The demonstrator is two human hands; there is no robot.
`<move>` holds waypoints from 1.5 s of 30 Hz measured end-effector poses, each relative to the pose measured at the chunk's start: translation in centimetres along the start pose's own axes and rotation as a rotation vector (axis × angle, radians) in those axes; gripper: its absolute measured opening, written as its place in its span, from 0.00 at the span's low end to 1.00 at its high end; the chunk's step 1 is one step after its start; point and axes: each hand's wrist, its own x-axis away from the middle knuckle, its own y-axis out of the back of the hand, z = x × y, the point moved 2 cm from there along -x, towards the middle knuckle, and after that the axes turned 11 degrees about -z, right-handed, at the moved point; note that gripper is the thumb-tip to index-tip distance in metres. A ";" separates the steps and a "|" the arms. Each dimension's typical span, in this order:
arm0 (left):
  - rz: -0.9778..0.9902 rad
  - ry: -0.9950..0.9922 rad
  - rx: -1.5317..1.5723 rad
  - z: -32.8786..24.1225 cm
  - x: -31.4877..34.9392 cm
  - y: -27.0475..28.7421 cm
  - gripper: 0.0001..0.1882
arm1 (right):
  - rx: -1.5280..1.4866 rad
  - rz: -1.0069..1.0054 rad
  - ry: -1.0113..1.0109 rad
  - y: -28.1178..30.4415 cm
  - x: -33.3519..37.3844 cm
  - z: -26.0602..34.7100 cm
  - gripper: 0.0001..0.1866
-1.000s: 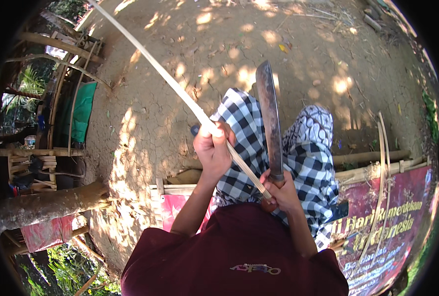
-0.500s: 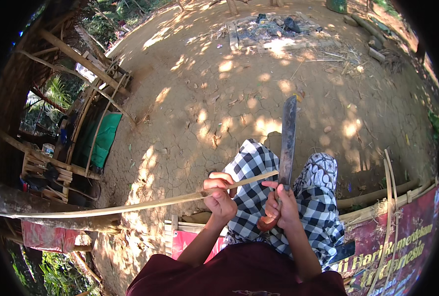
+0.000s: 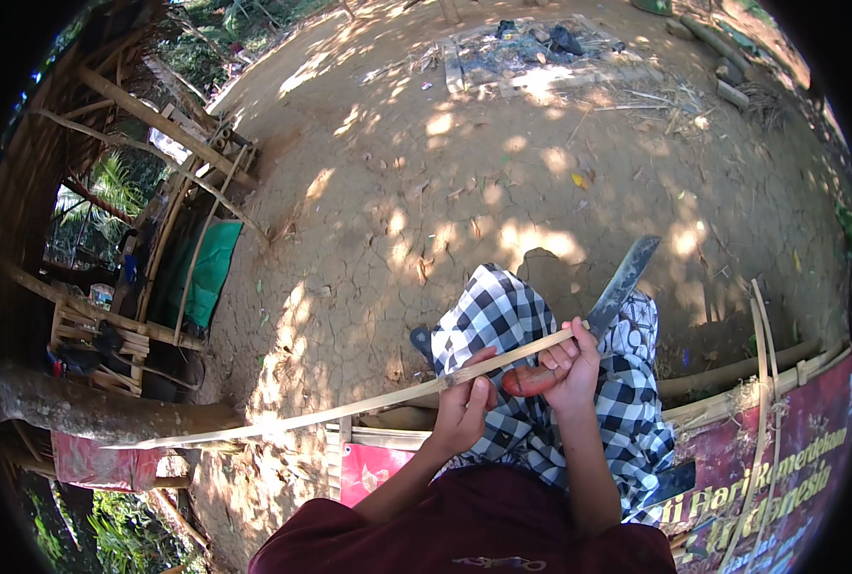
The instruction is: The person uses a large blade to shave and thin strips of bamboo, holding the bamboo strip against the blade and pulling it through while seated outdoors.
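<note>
A long, pale bamboo strip point(image 3: 330, 408) slants across in front of me, its thin tip far off to the left. My left hand point(image 3: 461, 411) is closed round it near a darker node. In my right hand point(image 3: 573, 371) is a machete point(image 3: 624, 277), gripped by its reddish-brown handle, the dark blade pointing up and to the right. The strip's right end meets my right hand's fingers beside the base of the blade. Both hands are above my lap in checked black-and-white cloth point(image 3: 497, 316); where the blade touches the strip is hidden by the fingers.
Two thin strips point(image 3: 763, 383) lean over a dark red banner point(image 3: 789, 450) at the right. A thick log point(image 3: 110, 421) and a wooden frame with a green tarp point(image 3: 212, 273) stand left. Farther away lies a framed ash pit point(image 3: 531, 62) on cracked earth.
The strip has shifted right, its right end now at my right hand. The machete has tipped from nearly upright to slanting right, and my left hand has moved right and lower.
</note>
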 end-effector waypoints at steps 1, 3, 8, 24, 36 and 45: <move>0.100 0.101 -0.080 -0.2 0.2 0.6 0.22 | 0.009 -0.017 0.018 0.1 -0.1 0.2 0.10; 0.292 0.033 -0.235 -4.3 -0.7 0.5 0.20 | 0.025 -0.057 0.063 0.2 -0.3 0.6 0.10; -0.032 -0.427 -0.290 -9.9 -2.4 3.4 0.12 | 0.078 -0.049 0.120 -0.5 -0.3 1.7 0.10; 0.203 0.620 0.001 1.8 -1.4 1.5 0.15 | 1.054 0.007 0.576 2.3 1.6 3.9 0.14; 0.136 0.286 -0.249 -0.9 -1.0 1.8 0.10 | 1.927 0.565 1.248 0.0 6.1 1.2 0.28; 0.090 0.436 -0.097 -1.7 -0.9 0.1 0.08 | 1.998 0.568 1.543 -0.5 4.9 3.5 0.29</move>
